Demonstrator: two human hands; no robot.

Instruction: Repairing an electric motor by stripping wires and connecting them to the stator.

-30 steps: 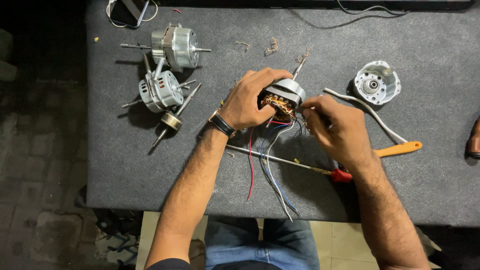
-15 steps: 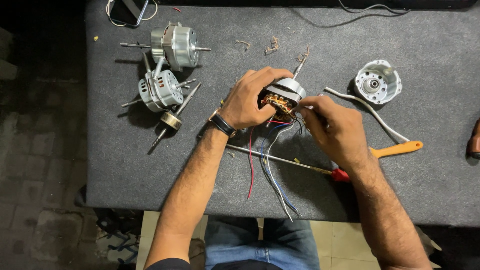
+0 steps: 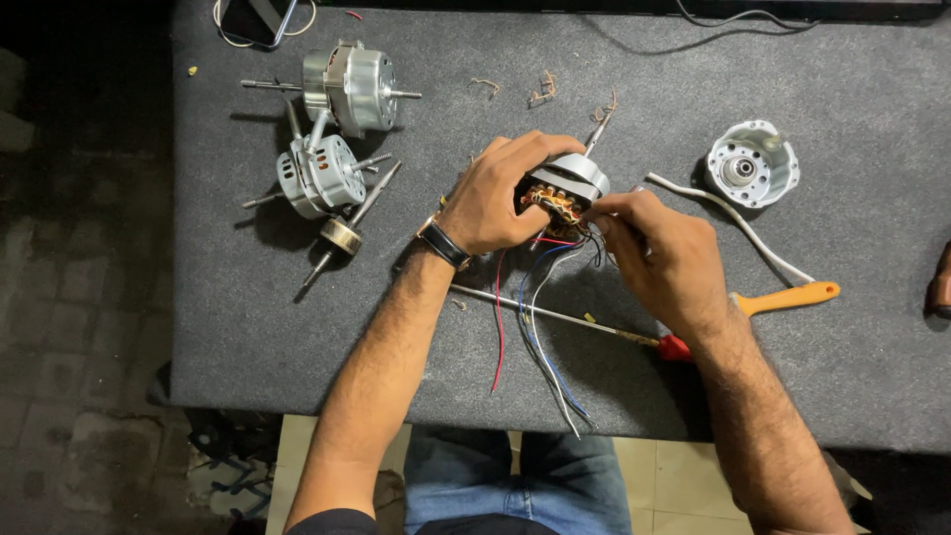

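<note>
At the middle of the dark grey table (image 3: pixel 842 376), the left hand (image 3: pixel 495 203) wraps around a motor stator (image 3: pixel 567 188) with copper windings, holding it just above the surface. The right hand (image 3: pixel 654 248) pinches at the windings with its fingertips; whether it holds a wire or tool there cannot be told. Red, blue and white wires (image 3: pixel 530 327) trail from the stator toward the table edge, crossing a long red-handled screwdriver (image 3: pixel 565 319). An orange-handled tool (image 3: pixel 788 297) lies right of the wrist, near a white cable (image 3: pixel 723 213) and a round motor end cap (image 3: pixel 753 163). Two assembled motors (image 3: pixel 332 134) and a rotor shaft (image 3: pixel 347 233) lie well apart to the left.
</note>
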